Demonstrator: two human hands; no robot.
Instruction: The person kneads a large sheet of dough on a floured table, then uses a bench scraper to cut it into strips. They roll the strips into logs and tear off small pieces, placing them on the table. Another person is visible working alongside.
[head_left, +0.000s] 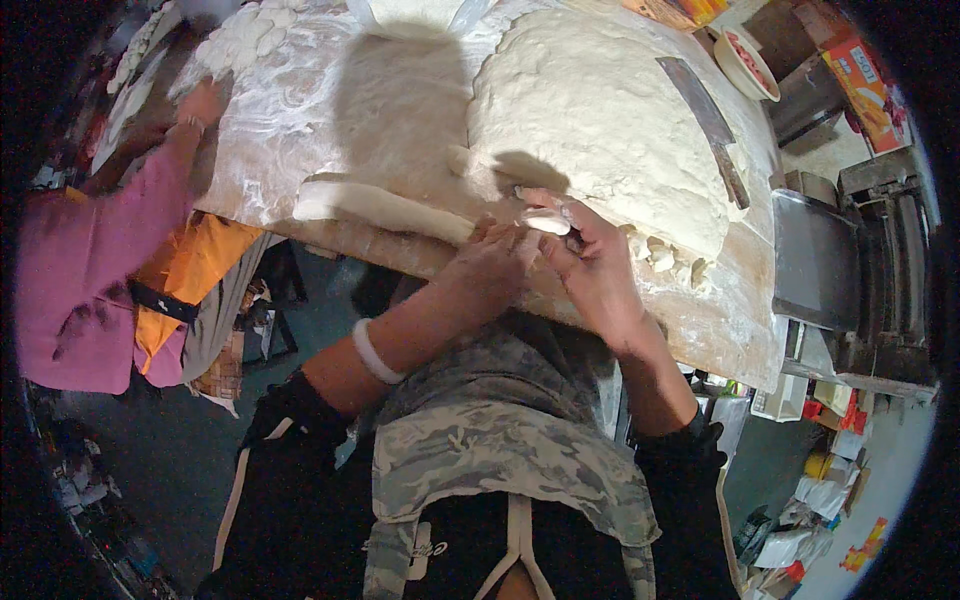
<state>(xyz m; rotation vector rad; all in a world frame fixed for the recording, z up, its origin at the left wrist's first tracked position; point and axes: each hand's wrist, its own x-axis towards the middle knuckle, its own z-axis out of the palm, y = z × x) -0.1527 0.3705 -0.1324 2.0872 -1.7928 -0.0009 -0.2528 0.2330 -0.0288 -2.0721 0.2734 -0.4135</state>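
Note:
A long roll of dough (382, 210) lies along the near edge of the floured wooden table (285, 135). My left hand (495, 259) is closed around its right end. Just to the right, my right hand (592, 259) pinches a small pale lump of dough (546, 222) between thumb and fingers. The two hands are close together, and whether the lump is still joined to the roll cannot be seen. Beyond them spreads a large, thick slab of dough (585, 112). Small dough scraps (664, 255) lie by its near edge, right of my right hand.
A cleaver-like knife (697, 105) rests along the slab's right side. Behind it stands a bowl (739, 64) of reddish food. At left, a co-worker's hand (199, 105) reaches toward piled dough pieces (247, 34). A dark metal appliance (817, 255) adjoins the table's right edge.

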